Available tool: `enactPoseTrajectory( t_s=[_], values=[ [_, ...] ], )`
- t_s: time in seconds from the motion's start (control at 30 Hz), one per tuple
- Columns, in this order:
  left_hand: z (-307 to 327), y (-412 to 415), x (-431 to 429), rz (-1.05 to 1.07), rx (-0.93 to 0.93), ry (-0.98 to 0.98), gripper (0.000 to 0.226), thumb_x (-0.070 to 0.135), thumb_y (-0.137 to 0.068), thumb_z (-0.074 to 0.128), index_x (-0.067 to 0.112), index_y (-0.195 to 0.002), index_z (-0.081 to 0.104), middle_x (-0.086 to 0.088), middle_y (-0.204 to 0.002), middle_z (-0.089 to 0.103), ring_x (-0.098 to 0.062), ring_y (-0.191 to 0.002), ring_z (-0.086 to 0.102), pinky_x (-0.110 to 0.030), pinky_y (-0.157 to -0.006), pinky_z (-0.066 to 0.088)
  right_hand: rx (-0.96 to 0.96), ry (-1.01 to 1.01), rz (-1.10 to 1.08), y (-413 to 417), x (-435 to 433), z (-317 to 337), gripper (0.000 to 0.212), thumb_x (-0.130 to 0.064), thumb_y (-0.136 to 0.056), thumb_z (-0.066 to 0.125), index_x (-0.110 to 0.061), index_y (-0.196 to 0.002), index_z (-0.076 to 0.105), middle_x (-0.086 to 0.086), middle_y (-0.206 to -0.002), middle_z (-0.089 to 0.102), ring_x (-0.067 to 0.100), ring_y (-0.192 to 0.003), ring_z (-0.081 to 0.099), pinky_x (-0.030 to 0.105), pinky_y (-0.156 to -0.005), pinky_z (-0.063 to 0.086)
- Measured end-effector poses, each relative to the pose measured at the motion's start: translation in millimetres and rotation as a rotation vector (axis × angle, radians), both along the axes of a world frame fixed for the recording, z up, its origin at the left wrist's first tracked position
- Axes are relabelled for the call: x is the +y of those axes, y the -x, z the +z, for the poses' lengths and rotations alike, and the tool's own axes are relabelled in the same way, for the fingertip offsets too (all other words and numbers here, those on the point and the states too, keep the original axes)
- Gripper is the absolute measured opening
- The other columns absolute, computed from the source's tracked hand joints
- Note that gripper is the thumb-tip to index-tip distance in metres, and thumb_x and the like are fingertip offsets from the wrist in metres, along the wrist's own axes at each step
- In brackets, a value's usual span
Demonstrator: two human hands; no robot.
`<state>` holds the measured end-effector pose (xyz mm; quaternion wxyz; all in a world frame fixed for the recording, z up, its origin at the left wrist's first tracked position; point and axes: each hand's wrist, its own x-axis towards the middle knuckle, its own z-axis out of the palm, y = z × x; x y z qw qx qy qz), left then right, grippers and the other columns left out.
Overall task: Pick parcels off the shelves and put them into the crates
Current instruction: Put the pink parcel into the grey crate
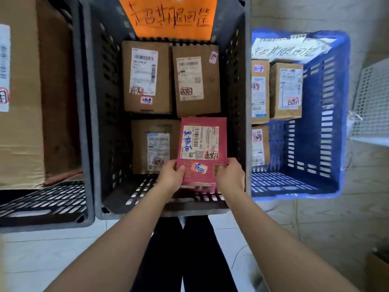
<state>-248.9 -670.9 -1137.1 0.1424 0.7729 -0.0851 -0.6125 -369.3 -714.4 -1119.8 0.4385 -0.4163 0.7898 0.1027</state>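
A pink parcel [201, 150] with a white shipping label is held over the inside of the grey crate [99, 127]. My left hand [170, 175] grips its near left corner, thumb on top. On its near right edge my right hand [230, 175] holds it the same way. Three brown cardboard parcels lie in the crate: one at the far left [146, 76], one at the far right [197, 81], one at the near left [154, 147]. The pink parcel sits over the near right spot, beside the near left box.
A blue crate [332, 114] with several brown parcels stands right of the grey one. At the left, another grey crate [82, 102] holds a large cardboard box [31, 91]. An orange sign [168, 15] hangs at the grey crate's far wall. Tiled floor lies below.
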Motion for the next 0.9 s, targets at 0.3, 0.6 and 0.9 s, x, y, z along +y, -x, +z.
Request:
enactPoseTrajectory(
  t_s=[0.3, 0.6, 0.9],
  values=[
    [-66, 8, -1, 0.058, -0.003, -0.056, 0.039, 0.011, -0.097, 0.045, 0.008, -0.135, 0.043, -0.012, -0.134, 0.054, -0.027, -0.120, 0.053, -0.028, -0.090, 0.042, -0.013, -0.025, -0.119, -3, -2, -73, 0.025, -0.015, -0.091, 0.048, -0.007, -0.114, 0.051, 0.015, -0.116, 0.063, 0.035, -0.107, 0.059, 0.035, -0.082, 0.044],
    [-91, 13, -8, -0.040, 0.034, -0.067, 0.037, 0.014, -0.096, 0.043, 0.012, -0.134, 0.044, -0.009, -0.132, 0.056, -0.026, -0.119, 0.054, -0.027, -0.090, 0.041, 0.018, -0.054, -0.227, -9, -8, -118, 0.035, -0.010, -0.089, 0.052, -0.003, -0.123, 0.050, 0.016, -0.125, 0.058, 0.035, -0.114, 0.056, 0.037, -0.091, 0.046],
    [23, -30, 3, 0.131, -0.033, -0.022, 0.043, 0.026, -0.096, 0.045, 0.004, -0.133, 0.049, -0.007, -0.135, 0.054, -0.024, -0.123, 0.050, -0.030, -0.101, 0.038, -0.036, 0.099, -0.029, -28, -22, 10, 0.039, -0.010, -0.091, 0.043, -0.008, -0.130, 0.049, 0.012, -0.127, 0.058, 0.030, -0.115, 0.054, 0.030, -0.088, 0.041]
  ],
)
